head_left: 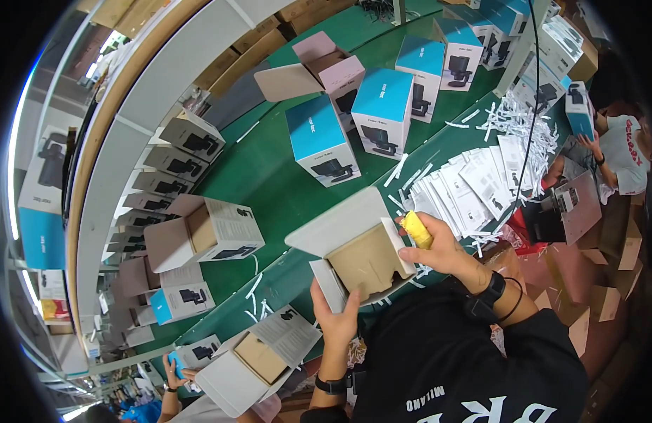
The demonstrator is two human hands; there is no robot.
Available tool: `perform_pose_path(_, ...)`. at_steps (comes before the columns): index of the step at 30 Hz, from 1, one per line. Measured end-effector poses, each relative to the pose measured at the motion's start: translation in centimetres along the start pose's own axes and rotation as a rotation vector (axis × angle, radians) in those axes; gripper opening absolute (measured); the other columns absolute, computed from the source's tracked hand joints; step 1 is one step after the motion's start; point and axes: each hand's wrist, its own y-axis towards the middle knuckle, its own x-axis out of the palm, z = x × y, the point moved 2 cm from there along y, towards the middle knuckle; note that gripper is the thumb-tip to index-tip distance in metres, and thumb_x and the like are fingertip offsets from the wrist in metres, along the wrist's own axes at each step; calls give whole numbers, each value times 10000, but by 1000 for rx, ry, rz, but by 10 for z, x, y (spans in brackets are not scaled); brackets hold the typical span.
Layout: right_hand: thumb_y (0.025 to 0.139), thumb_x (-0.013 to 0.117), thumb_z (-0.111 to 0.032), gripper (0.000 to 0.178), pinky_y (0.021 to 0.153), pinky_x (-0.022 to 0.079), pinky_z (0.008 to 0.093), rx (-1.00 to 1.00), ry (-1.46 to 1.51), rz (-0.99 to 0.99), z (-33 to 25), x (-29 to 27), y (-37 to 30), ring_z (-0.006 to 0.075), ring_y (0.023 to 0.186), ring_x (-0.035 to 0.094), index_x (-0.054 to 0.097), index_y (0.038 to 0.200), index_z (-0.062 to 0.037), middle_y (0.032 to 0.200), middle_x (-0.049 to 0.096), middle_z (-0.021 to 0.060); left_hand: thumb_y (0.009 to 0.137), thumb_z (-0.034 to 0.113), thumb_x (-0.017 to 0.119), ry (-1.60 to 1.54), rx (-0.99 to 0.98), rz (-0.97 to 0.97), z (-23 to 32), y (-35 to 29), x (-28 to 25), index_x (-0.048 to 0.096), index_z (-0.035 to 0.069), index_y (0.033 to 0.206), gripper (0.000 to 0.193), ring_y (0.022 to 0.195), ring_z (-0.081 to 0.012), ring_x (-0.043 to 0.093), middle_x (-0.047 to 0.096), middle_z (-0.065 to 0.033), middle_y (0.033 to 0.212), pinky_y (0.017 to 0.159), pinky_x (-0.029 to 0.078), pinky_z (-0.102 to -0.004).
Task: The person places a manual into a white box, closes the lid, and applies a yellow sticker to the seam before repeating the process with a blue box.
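**Left hand (336, 321) holds an open white carton (327, 283) while the right hand (446, 250) grips a small yellow object (417, 230)**

Between thumb and fingers, the left hand has the carton by its near left side, thumb over the rim. The right hand is wrapped around the yellow object, too covered for me to name, its thumb at the carton's right edge. The carton sits tilted in front of the person, at the near side of the green bench (269, 201). Its lid flap (331, 224) stands open, and a brown cardboard insert (361, 257) fills the inside.

I would call this carton part-done: the insert is in, the lid not yet closed. What lies under the insert I can't tell, and no leaflet shows on top.

Just beyond the right hand, printed leaflets (453, 194) lie in overlapping piles, with white paper strips (516, 125) heaped beside them. Farther across, blue-topped boxes (319, 130) stand shut and look finished from outside. Behind them a pinkish carton (343, 77) gapes open; two more open cartons (234, 225), off to the left, show brown inserts and look similarly unfinished. At the right, a co-worker (630, 158) handles a blue-and-white box (580, 116).
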Motion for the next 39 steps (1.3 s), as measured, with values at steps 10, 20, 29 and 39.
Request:
perform_pose_path(10,847,788,-322,567,756,537,399,-68,-567,-63,-20,7,-17,367,905,677,538,1283,-61,989,674,171,835,423,760,1152,762,-225,27,-11,56,351,-63,1496,917,1453,-527,270,287,-347,1562,1168,215,-631)
perform_pose_path(20,968,598,-227,193,611,494,478,1,-697,-232,-29,-17,0,399,659,654,604,1000,-36,663,639,183,797,460,778,1193,897,-173,8,3,55,481,-49,1415,854,1439,-516,315,354,-298,1556,1142,259,-653)
perform_pose_path(29,960,608,-226,189,610,503,474,-1,-744,-215,-33,-25,5,395,643,651,609,981,-38,667,649,177,781,407,815,1145,855,-204,11,4,56,443,-33,1446,880,1470,-497,269,366,-217,1578,1158,217,-641)
perform_pose_path(39,959,636,-233,199,568,502,431,75,-668,-264,-26,-28,8,360,620,659,633,962,-34,668,645,165,772,398,820,1100,817,-235,8,7,53,450,-21,1440,871,1473,-487,263,349,-215,1588,1157,201,-643)
